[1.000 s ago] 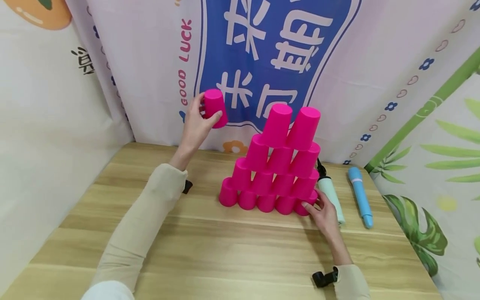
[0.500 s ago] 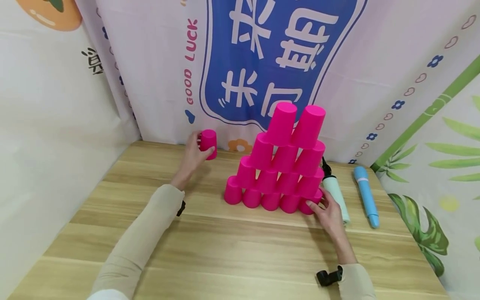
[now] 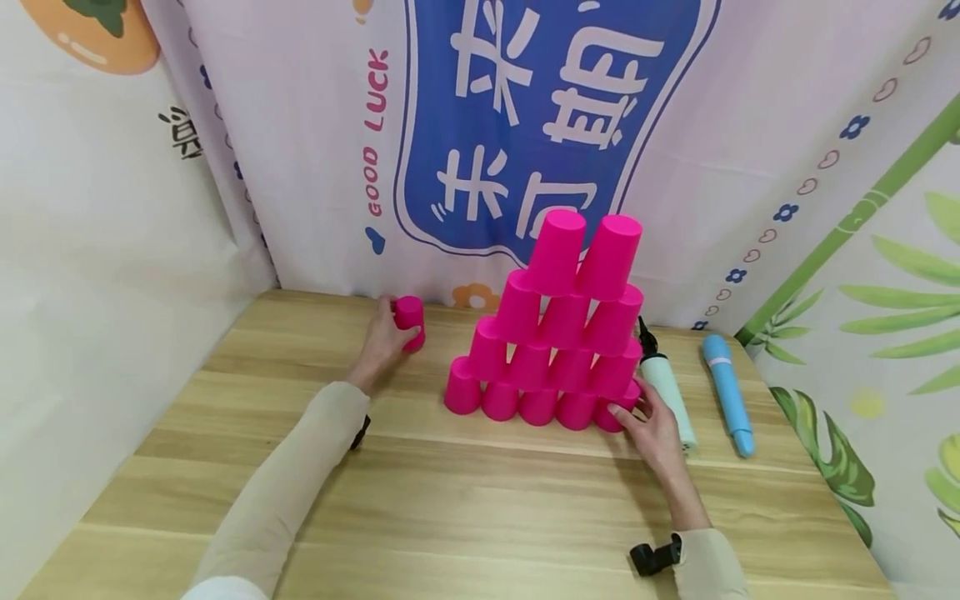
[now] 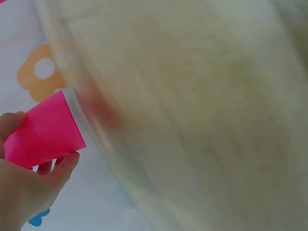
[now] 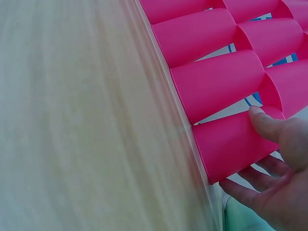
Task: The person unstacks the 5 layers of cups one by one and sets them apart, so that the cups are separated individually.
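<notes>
My left hand [image 3: 381,344] grips an upside-down pink cup [image 3: 409,312] low at the back left of the table, apart from the stack. In the left wrist view, thumb and fingers hold this pink cup [image 4: 45,131] from opposite sides, its rim facing the tabletop; whether it touches cannot be told. A pyramid of upside-down pink cups [image 3: 537,404] stands right of centre, two cups forming its top row. At the bottom row's right end, my right hand [image 3: 654,429] holds the last cup [image 5: 236,144], thumb on one side and fingers on the other.
A pale green pump-like cylinder [image 3: 667,396] with a black end lies just right of the pyramid. Further right is a blue tube-shaped tool [image 3: 727,396]. A printed cloth [image 3: 315,167] hangs along the back edge of the wooden table [image 3: 450,517].
My left hand has lowered its cup from in front of the cloth down to the table's back left. The right hand and the pyramid have stayed put.
</notes>
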### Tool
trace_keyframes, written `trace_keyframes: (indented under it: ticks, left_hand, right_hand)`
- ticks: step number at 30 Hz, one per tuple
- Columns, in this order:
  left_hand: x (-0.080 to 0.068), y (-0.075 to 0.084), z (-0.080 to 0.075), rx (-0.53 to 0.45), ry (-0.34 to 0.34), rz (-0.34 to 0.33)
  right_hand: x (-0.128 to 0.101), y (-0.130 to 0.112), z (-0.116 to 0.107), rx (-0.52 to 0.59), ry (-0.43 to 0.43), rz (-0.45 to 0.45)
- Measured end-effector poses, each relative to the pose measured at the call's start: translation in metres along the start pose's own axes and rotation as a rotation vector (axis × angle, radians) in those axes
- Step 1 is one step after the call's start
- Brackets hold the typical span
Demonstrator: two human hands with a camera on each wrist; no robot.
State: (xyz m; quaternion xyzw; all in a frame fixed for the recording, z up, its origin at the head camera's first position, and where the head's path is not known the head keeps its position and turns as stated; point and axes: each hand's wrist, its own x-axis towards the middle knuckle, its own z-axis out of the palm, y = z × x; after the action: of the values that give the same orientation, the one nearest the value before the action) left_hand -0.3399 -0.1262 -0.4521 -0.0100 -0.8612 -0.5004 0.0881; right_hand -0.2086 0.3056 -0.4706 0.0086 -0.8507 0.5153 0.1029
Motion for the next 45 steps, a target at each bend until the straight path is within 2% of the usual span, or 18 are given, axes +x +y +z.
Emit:
trace_keyframes:
  ticks: [7,11,14,17,19,20,21,23,25,27,29,31,33,36,38,40,45]
  left_hand:
    - [-0.005,-0.008,0.0,-0.022,-0.013,-0.049]
    - [-0.006,-0.011,0.0,-0.029,-0.007,-0.06]
    - [-0.006,-0.011,-0.003,0.022,-0.002,-0.016]
    - [-0.006,0.002,-0.013,0.081,0.072,0.096]
    - [-0.004,0.022,-0.023,0.089,0.151,0.197]
    - [-0.003,0.037,-0.028,0.076,0.189,0.245]
    - [-0.003,0.056,-0.033,0.048,0.216,0.281]
    - [-0.003,0.097,-0.039,-0.036,0.226,0.359]
    - [-0.009,0.145,-0.041,-0.131,0.16,0.415]
    - [-0.019,0.189,-0.038,-0.216,0.049,0.469]
    - [-0.03,0.224,-0.031,-0.257,-0.079,0.531]
    - [-0.04,0.25,-0.021,-0.243,-0.185,0.572]
    - [-0.05,0.266,-0.011,-0.18,-0.244,0.607]
    - [-0.059,0.274,0.001,-0.103,-0.239,0.62]
    - [-0.061,0.274,0.005,-0.084,-0.218,0.605]
    - [-0.06,0.271,0.007,-0.095,-0.203,0.583]
    - [-0.056,0.263,0.012,-0.131,-0.231,0.501]
  right_hand:
    - [-0.004,-0.003,0.0,0.009,-0.015,0.024]
    - [-0.01,-0.017,0.0,0.025,-0.021,0.038]
    - [-0.015,-0.033,-0.002,0.024,-0.024,0.033]
    - [-0.017,-0.043,-0.003,0.0,-0.03,0.019]
    - [-0.016,-0.043,-0.005,-0.006,-0.029,0.009]
    - [-0.014,-0.041,-0.006,-0.003,-0.026,0.005]
    - [-0.013,-0.038,-0.007,0.0,-0.023,0.003]
    - [-0.009,-0.028,-0.01,0.001,-0.012,0.002]
    - [-0.006,-0.018,-0.012,0.004,-0.005,0.008]
    - [-0.005,-0.008,-0.012,0.002,0.0,0.008]
    - [-0.005,-0.003,-0.012,0.008,0.007,0.002]
    - [-0.006,-0.001,-0.011,0.024,0.01,-0.002]
    - [-0.008,0.0,-0.008,0.033,0.007,-0.002]
    - [-0.009,0.0,-0.003,0.044,0.001,0.001]
    - [-0.008,0.0,-0.001,0.045,0.0,0.001]
    - [-0.01,-0.011,-0.001,0.043,0.0,0.002]
    - [-0.017,-0.043,-0.004,0.026,-0.008,0.012]
